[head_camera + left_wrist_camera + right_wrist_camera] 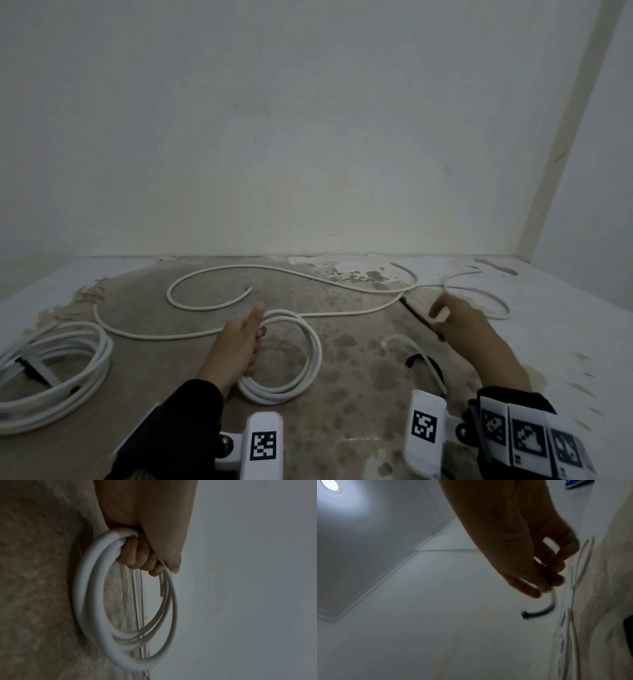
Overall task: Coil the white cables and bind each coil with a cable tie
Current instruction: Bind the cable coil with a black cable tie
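Wrist markers sit at the bottom edge of the head view, and just above them my left hand (239, 342) has its grip clenched round the small white coil (291, 359), lower centre. Fingers curl through the loops with the thumb lying over the top, which I judge keeps the turns stacked and stops them springing apart while the rest is gathered. Its wrist view shows several turns hanging from those fingers (135, 555) and a cut end poking out below them.

Right of centre, my right hand (459, 329) reaches forward, palm down. Its fingertips (556, 580) are pinched together on a short curved strand, though blur keeps me from saying which strand it is; a thin white cable tie (416, 356) trails beneath the wrist.

At lower left a larger coil (58, 370) rests on the tabletop (359, 394), seemingly finished. Farther back, loose white cable (291, 272) snakes across mid-frame toward the wall, so I reckon feeding it in comes next.
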